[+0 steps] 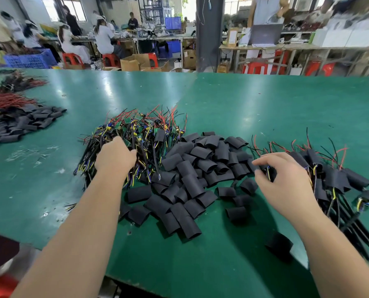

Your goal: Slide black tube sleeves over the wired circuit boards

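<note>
1. A green table [265, 100] fills the view from the near edge to the far side
2. The heap of black tube sleeves [192, 168] lies in the middle of the table, between the two forearms; the short flattened tubes are piled loosely, and a few lie scattered toward the near edge
3. The wired circuit boards [136, 130] lie in a tangle just left of that heap and touch it, small green boards showing among red, black, yellow and blue wires
4. A pile of sleeved boards [338, 179] lies to the right of the heap, each one wrapped in black tube, with red and black wires sticking out at the far side and dark leads trailing toward the near edge
5. A second heap of sleeves [22, 123] sits well apart at the far left, with bundles of red wires [9, 100] just behind it
6. The left hand [114, 157] rests palm down on the tangle of wired boards; its fingers are buried among the wires, so I cannot tell whether they grip anything
7. The right hand [286, 181] is at the left edge of the sleeved pile, thumb and curled fingers loosely holding one sleeved board [270, 172] with a yellow wire showing
8. A single loose sleeve [279, 244] lies alone near the front edge, beside the right forearm
</note>
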`<action>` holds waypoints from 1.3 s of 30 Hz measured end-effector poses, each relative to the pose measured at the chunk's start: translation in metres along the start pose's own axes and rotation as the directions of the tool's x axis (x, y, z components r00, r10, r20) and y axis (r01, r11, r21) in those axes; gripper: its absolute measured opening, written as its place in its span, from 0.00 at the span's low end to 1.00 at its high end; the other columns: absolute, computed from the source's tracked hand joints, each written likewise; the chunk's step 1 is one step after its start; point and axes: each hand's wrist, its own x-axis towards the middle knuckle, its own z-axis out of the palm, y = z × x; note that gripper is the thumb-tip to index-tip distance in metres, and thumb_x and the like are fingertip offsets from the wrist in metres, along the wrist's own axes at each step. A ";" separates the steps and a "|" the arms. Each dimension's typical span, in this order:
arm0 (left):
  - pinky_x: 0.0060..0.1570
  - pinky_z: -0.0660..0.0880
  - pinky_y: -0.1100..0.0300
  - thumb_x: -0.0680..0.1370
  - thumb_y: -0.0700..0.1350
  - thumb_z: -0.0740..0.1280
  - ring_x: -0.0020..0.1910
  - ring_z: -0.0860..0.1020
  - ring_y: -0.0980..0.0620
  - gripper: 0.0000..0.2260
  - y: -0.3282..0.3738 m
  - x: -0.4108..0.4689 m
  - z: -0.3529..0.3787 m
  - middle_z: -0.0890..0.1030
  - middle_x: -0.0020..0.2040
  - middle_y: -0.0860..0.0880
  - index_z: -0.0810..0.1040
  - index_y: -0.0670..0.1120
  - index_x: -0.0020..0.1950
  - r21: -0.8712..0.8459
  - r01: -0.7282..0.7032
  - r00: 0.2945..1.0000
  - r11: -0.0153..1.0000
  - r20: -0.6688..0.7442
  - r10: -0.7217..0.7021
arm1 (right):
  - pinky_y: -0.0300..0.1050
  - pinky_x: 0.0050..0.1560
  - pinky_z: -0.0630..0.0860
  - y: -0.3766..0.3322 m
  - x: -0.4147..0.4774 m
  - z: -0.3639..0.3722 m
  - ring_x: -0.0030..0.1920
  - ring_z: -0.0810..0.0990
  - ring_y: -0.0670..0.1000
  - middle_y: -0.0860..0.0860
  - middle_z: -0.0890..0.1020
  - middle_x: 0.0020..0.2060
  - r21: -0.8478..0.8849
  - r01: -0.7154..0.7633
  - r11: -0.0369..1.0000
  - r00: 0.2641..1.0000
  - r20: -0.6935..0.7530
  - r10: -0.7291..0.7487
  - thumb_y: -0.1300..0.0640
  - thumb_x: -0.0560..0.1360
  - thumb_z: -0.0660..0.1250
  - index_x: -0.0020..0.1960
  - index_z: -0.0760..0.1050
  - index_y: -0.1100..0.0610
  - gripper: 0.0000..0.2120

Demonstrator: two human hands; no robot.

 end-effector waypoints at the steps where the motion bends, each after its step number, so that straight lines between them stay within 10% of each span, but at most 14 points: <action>1: 0.49 0.74 0.50 0.77 0.49 0.66 0.51 0.78 0.39 0.12 -0.004 0.003 0.004 0.81 0.49 0.40 0.79 0.41 0.54 -0.031 -0.036 0.999 0.999 -0.004 0.036 | 0.16 0.47 0.56 0.000 0.000 0.001 0.47 0.72 0.45 0.46 0.76 0.45 0.000 0.000 1.000 1.000 0.005 0.000 0.66 0.72 0.69 0.47 0.81 0.56 0.08; 6: 0.42 0.73 0.58 0.76 0.40 0.65 0.36 0.78 0.46 0.06 -0.017 -0.001 0.009 0.82 0.38 0.47 0.82 0.43 0.44 -0.297 -0.133 0.971 0.946 -0.230 0.064 | 0.35 0.52 0.65 0.000 0.001 0.003 0.48 0.75 0.48 0.45 0.77 0.45 0.008 -0.004 1.000 1.000 -0.006 0.004 0.65 0.72 0.69 0.47 0.81 0.55 0.07; 10: 0.39 0.81 0.57 0.79 0.36 0.63 0.36 0.84 0.53 0.20 -0.008 -0.023 0.007 0.81 0.42 0.44 0.64 0.47 0.69 -0.839 -0.035 0.995 0.542 -0.079 -0.058 | 0.33 0.48 0.64 -0.003 -0.001 0.004 0.46 0.74 0.46 0.44 0.77 0.44 0.025 0.014 1.000 1.000 0.001 -0.014 0.64 0.73 0.68 0.47 0.81 0.54 0.07; 13: 0.36 0.79 0.65 0.80 0.34 0.60 0.36 0.84 0.56 0.26 0.002 -0.039 0.004 0.79 0.44 0.44 0.55 0.40 0.76 -0.931 -0.015 0.999 0.364 -0.027 -0.027 | 0.32 0.40 0.64 -0.005 -0.002 0.005 0.45 0.75 0.47 0.45 0.78 0.45 0.029 0.011 1.000 1.000 0.024 -0.012 0.64 0.73 0.68 0.47 0.81 0.53 0.08; 22: 0.35 0.79 0.63 0.82 0.32 0.56 0.38 0.85 0.50 0.08 0.009 -0.067 0.001 0.78 0.47 0.41 0.74 0.40 0.52 -0.992 0.109 0.994 0.060 0.109 -0.013 | 0.35 0.43 0.66 -0.005 -0.003 0.006 0.41 0.75 0.43 0.41 0.77 0.39 0.073 -0.043 0.996 0.999 0.036 0.040 0.64 0.73 0.68 0.47 0.81 0.54 0.08; 24: 0.34 0.80 0.60 0.80 0.31 0.57 0.39 0.84 0.47 0.11 0.005 -0.063 -0.005 0.79 0.47 0.42 0.72 0.37 0.60 -0.952 0.200 0.976 0.231 0.213 0.035 | 0.38 0.44 0.67 -0.005 -0.003 0.006 0.42 0.76 0.43 0.41 0.78 0.40 0.087 -0.045 0.995 0.998 0.049 0.041 0.64 0.74 0.67 0.47 0.81 0.53 0.07; 27: 0.39 0.81 0.52 0.73 0.35 0.64 0.38 0.82 0.43 0.08 -0.004 -0.054 -0.015 0.81 0.39 0.42 0.78 0.36 0.51 -0.301 0.068 0.946 0.951 0.322 0.034 | 0.37 0.44 0.67 -0.004 -0.003 0.008 0.42 0.76 0.40 0.42 0.78 0.40 0.094 -0.041 0.995 0.998 0.053 0.037 0.64 0.74 0.67 0.47 0.81 0.53 0.07; 30: 0.40 0.73 0.55 0.70 0.52 0.66 0.39 0.77 0.45 0.11 -0.006 -0.049 -0.025 0.78 0.38 0.46 0.75 0.44 0.37 0.252 -0.057 0.984 0.966 0.176 0.012 | 0.24 0.42 0.65 -0.003 -0.003 0.008 0.42 0.76 0.36 0.39 0.78 0.40 0.101 -0.032 0.994 0.997 0.067 0.026 0.64 0.73 0.68 0.46 0.80 0.51 0.08; 35: 0.59 0.69 0.43 0.63 0.71 0.70 0.64 0.69 0.37 0.45 -0.017 -0.029 -0.014 0.69 0.65 0.38 0.64 0.41 0.67 0.135 0.102 0.994 0.986 0.019 -0.106 | 0.19 0.43 0.65 -0.002 -0.004 0.011 0.43 0.75 0.32 0.36 0.77 0.40 0.098 0.020 0.995 0.996 0.080 -0.028 0.65 0.73 0.69 0.47 0.81 0.53 0.08; 39: 0.58 0.70 0.43 0.69 0.67 0.68 0.62 0.71 0.37 0.33 -0.028 -0.023 0.003 0.71 0.63 0.40 0.70 0.47 0.66 0.106 0.064 0.998 0.992 0.008 -0.065 | 0.20 0.43 0.66 -0.001 -0.004 0.011 0.44 0.75 0.32 0.36 0.77 0.40 0.092 0.047 0.995 0.993 0.103 -0.056 0.64 0.73 0.69 0.48 0.81 0.52 0.08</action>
